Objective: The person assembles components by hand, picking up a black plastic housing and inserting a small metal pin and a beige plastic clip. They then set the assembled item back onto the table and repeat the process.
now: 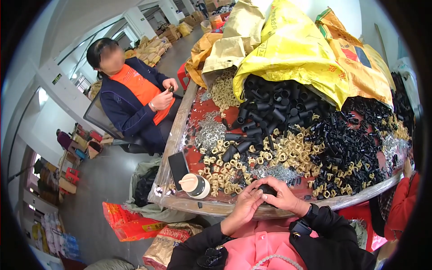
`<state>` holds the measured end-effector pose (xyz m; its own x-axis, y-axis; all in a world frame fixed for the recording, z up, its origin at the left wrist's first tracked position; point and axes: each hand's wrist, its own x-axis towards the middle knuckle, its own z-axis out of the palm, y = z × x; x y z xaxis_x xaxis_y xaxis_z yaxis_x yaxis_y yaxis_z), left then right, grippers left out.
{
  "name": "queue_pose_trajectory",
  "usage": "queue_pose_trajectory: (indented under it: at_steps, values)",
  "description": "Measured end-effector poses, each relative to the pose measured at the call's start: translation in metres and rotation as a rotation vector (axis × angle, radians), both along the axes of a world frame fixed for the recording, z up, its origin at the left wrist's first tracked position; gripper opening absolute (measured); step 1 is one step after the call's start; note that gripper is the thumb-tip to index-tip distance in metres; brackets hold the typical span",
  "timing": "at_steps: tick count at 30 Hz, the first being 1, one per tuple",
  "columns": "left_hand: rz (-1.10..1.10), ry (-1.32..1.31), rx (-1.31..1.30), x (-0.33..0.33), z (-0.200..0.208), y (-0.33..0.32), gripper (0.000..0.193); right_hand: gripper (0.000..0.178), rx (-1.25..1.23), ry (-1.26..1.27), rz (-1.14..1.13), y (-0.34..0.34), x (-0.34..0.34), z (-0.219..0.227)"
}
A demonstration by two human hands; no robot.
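Note:
At the table's front edge, a small black plastic part (268, 189) sits between my two hands, partly covered by the fingers. My left hand (245, 203) closes on it from the left, fingers bent and thumb pressed in. From the right, my right hand (287, 197) curls around the same part, thumb against its near side. Just beyond my hands lie small silvery metal pieces (274, 173) and a heap of gold-coloured ring-like parts (294, 150). Behind those, short black tubes (270, 108) spill from a yellow sack (288, 49).
A dark phone (178, 164) and a white jar with a tan lid (197, 186) stand at the left corner. Small black parts (346, 144) cover the right side. Across the left edge sits a person (135, 94) holding a small piece. A red sleeve (402, 204) shows at right.

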<state>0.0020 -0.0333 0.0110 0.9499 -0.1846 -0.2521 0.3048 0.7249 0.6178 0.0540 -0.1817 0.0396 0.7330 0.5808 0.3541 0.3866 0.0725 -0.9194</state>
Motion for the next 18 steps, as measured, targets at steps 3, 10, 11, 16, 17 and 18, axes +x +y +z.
queue_pose_trajectory:
  at_steps: [3,10,11,16,17,18]
  values:
    - [-0.058,0.001,0.032,0.001,0.006,0.0,0.048,0.029,-0.028,-0.063,0.006,-0.004,0.002,-0.002]
    - [-0.03,-0.164,0.149,0.011,0.022,0.019,0.063,0.025,0.044,-0.131,0.161,0.001,-0.004,0.007]
    - [-0.042,-0.162,0.149,0.015,0.027,0.017,0.063,0.025,0.045,-0.129,0.149,0.004,-0.006,0.01]
    - [-0.174,-0.344,0.221,0.024,0.043,0.008,0.063,0.024,0.016,-0.17,0.321,0.011,-0.007,0.025]
    - [-0.2,-0.371,0.228,0.025,0.044,0.007,0.062,0.024,-0.023,-0.13,0.352,0.01,-0.006,0.026]
    - [-0.225,-0.397,0.235,0.025,0.046,0.006,0.061,0.024,-0.062,-0.089,0.383,0.009,-0.006,0.027]
